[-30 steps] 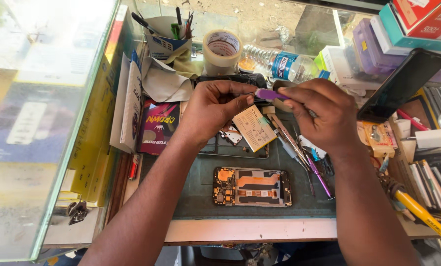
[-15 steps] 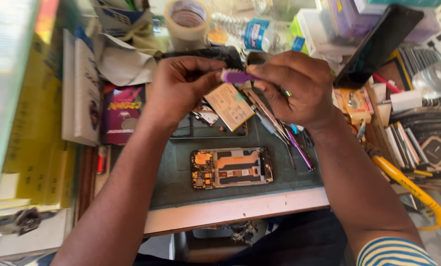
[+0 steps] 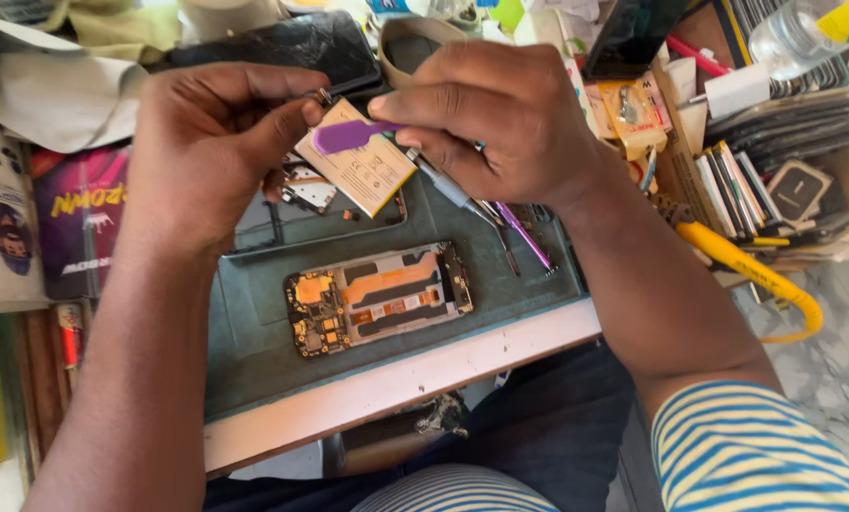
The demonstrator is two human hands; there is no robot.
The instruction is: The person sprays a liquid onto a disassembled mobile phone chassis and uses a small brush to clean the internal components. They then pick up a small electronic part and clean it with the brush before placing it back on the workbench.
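Pry tool [image 3: 346, 136] was purple w/ a flat tip. Battery [image 3: 363, 169] was tan/gold w/ small dark print. Opened phone frame [image 3: 379, 298] showed orange strips, gold bits on black. Mat [image 3: 254, 322] was dull teal-grey; desk [image 3: 396, 384] edge pale pink-white. Sleeve [image 3: 756, 446] had blue-white-yellow stripes. Cable [image 3: 747, 270] was yellow.

A single head-worn camera is looking steeply down from close above the surface [image 3: 254, 370], facing away from the wearer's lap; the opened phone frame [image 3: 379, 299] is sitting just below the picture's centre.
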